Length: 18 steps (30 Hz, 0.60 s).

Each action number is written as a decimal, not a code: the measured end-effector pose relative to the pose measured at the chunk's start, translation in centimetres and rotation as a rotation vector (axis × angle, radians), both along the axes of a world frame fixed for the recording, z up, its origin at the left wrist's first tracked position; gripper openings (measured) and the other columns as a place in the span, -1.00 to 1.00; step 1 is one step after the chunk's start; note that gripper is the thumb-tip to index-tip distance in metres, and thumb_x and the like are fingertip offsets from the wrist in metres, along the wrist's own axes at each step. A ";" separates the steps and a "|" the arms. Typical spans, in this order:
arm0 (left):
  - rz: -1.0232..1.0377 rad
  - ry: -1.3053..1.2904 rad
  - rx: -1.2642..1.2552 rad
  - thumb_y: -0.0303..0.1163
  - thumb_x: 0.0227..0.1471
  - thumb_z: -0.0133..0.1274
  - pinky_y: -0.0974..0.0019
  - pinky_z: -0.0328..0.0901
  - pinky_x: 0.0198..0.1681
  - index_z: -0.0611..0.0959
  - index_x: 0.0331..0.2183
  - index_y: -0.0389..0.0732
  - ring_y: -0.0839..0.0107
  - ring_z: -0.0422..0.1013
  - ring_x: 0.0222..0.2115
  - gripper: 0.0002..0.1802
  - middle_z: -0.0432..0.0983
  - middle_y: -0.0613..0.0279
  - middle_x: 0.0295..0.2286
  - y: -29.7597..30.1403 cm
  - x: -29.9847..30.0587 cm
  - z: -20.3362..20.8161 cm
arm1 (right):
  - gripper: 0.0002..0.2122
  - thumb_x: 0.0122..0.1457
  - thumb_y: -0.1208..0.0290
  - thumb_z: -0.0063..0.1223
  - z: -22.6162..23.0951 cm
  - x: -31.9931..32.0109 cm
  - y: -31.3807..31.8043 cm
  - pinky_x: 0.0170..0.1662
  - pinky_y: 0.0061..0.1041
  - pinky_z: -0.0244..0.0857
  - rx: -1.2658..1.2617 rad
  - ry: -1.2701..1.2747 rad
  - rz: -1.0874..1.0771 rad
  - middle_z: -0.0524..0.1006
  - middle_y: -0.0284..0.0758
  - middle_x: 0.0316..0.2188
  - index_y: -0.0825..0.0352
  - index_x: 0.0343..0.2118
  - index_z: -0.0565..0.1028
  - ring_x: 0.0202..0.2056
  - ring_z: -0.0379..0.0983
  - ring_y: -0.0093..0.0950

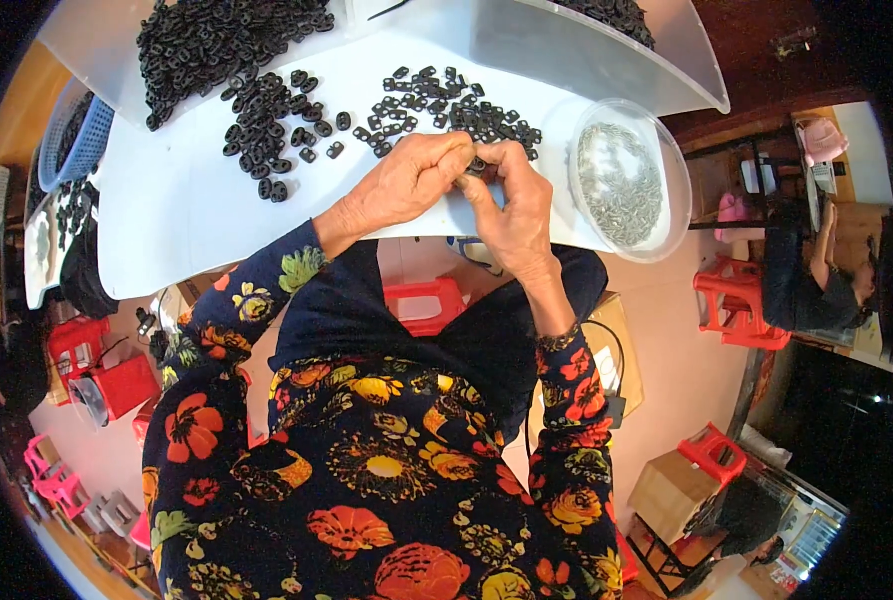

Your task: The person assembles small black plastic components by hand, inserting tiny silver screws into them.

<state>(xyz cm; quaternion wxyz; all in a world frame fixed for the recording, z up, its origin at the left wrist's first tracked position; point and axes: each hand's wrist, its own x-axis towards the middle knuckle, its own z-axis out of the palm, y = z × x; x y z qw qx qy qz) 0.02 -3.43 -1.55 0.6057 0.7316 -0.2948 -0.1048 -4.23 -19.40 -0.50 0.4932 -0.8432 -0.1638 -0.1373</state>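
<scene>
Above the near edge of the white table (166,235), my hands meet fingertip to fingertip. A small black plastic piece (476,167) is pinched between them, mostly covered by fingers. My left hand (403,183) is closed with its fingers curled in. The thumb and forefinger of my right hand (519,212) close on the piece from the other side. Just beyond the hands lies a loose pile of small black pieces (434,98). To the left is a heap of black oval pieces with two holes (266,135). On the right, a round clear tub (678,190) holds many small silvery metal pins (634,205).
A translucent bin (76,45) full of black pieces stands at the back left, another bin (606,65) at the back right. A blue basket (91,140) sits far left. Red stools (736,305) and a cardboard box (671,495) stand around; another person (821,270) sits at right.
</scene>
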 end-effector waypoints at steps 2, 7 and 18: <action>-0.002 0.017 -0.016 -0.25 0.18 -0.20 0.30 0.19 -0.54 0.36 -0.53 -0.32 0.38 0.21 -0.65 -0.65 0.24 0.17 -0.70 0.0 -0.1 -0.2 | -0.77 0.00 0.59 0.13 0.0 -0.1 0.0 -0.37 -0.44 0.37 0.002 -0.011 0.003 0.48 -0.18 -0.46 0.40 -0.28 0.36 -0.45 0.48 -0.34; 0.008 -0.030 -0.005 -0.27 0.18 -0.19 0.30 0.18 -0.54 0.35 -0.52 -0.33 0.40 0.19 -0.65 -0.66 0.23 0.15 -0.70 -0.2 0.0 0.0 | -0.77 0.01 0.59 0.13 -0.5 0.0 -0.1 -0.37 -0.44 0.37 0.002 -0.041 -0.016 0.48 -0.18 -0.46 0.40 -0.28 0.36 -0.45 0.49 -0.32; -0.012 -0.020 0.011 -0.25 0.18 -0.20 0.30 0.19 -0.53 0.35 -0.53 -0.33 0.40 0.19 -0.64 -0.64 0.25 0.16 -0.67 -0.3 0.1 0.0 | -0.80 0.01 0.63 0.12 -0.1 -0.2 -0.1 -0.36 -0.46 0.38 0.022 -0.043 -0.018 0.49 -0.20 -0.48 0.39 -0.29 0.37 -0.44 0.51 -0.35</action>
